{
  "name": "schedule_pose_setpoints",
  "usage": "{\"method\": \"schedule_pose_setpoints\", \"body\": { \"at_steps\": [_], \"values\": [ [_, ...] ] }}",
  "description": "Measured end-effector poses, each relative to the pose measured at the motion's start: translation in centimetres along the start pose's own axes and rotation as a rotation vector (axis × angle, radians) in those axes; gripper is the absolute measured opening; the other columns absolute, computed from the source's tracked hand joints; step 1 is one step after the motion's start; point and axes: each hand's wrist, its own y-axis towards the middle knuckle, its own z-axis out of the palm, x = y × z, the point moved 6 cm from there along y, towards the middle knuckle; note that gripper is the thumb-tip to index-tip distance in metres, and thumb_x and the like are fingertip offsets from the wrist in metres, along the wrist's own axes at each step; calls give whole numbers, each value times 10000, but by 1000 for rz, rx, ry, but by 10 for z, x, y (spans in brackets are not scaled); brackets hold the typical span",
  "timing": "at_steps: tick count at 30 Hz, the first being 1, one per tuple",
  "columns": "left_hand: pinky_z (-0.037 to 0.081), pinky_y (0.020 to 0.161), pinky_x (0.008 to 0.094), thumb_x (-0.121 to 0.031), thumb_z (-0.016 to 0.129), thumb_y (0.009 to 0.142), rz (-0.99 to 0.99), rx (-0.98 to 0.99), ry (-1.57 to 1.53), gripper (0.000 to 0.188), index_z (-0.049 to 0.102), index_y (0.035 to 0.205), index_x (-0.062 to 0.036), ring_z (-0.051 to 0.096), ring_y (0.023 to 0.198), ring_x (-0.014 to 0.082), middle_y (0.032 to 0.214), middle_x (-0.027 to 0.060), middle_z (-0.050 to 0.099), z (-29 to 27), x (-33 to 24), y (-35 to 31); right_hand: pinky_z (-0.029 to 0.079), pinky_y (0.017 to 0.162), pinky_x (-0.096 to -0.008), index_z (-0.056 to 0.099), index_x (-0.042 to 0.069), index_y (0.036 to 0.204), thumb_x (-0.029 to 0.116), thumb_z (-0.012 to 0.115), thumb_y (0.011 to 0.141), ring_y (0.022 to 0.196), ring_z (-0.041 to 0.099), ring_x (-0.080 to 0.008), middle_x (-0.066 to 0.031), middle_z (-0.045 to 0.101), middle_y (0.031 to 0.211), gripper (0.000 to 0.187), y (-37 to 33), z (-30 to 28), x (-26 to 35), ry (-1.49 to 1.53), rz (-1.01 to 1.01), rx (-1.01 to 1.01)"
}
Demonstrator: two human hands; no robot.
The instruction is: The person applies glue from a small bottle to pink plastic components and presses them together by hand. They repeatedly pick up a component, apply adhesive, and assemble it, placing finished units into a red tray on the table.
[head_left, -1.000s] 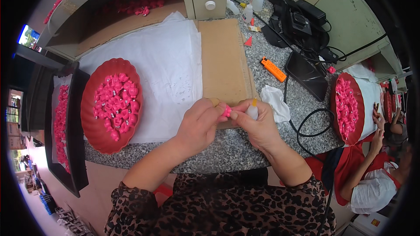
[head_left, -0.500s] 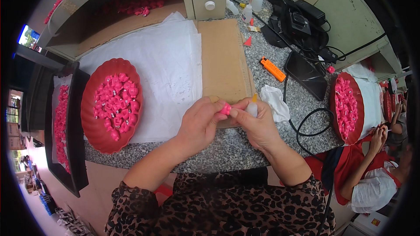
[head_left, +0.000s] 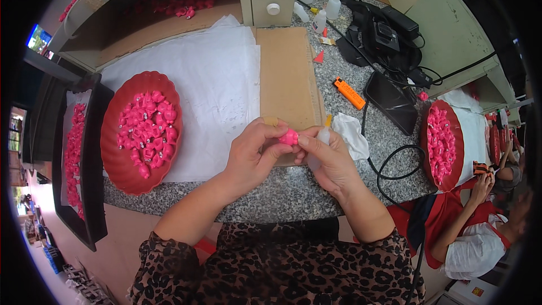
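Between the thumb and fingers of my left hand (head_left: pixel 251 149) is a small pink plastic figure (head_left: pixel 289 137), held above the near end of the cardboard sheet (head_left: pixel 288 85). A tan bandage or finger cover wraps one left finger. My right hand (head_left: pixel 336 164) is closed around a small white squeeze bottle (head_left: pixel 323 136) with a yellow tip pointing up. Its thumb and forefinger also touch the right side of the figure. To my left, a scalloped red dish (head_left: pixel 116 164) holds many similar pink figures (head_left: pixel 148 130).
White paper (head_left: pixel 214 96) lies under the left dish; a black tray (head_left: pixel 96 226) of pink pieces stands beyond it. On the right are a white cloth (head_left: pixel 351 135), orange lighter (head_left: pixel 350 93), black phone (head_left: pixel 392 101), looping cable (head_left: pixel 395 177) and another red dish (head_left: pixel 458 158). A co-worker (head_left: pixel 474 248) sits there.
The pink figure has turned between my fingers and shows more of itself. My right fingers have shifted around the bottle. The whole view has moved slightly.
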Motion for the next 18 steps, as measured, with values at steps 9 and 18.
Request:
{"method": "schedule_pose_setpoints", "body": {
  "at_steps": [9,18],
  "values": [
    [482,796,280,107,527,783,110,191,160,271,460,1014,-19,561,912,195,1045,152,492,1,-7,-1,450,620,-225,615,0,848,97,615,800,675,551,-98,-65,613,775,109,-1,2,4,-45,-61,38],
    [497,741,267,92,560,767,108,157,124,267,507,1002,-25,581,869,196,993,132,543,0,-9,-1,459,618,-224,614,-6,844,100,617,800,678,574,-115,-76,614,751,114,-1,2,3,-31,-60,67]
  ]
}}
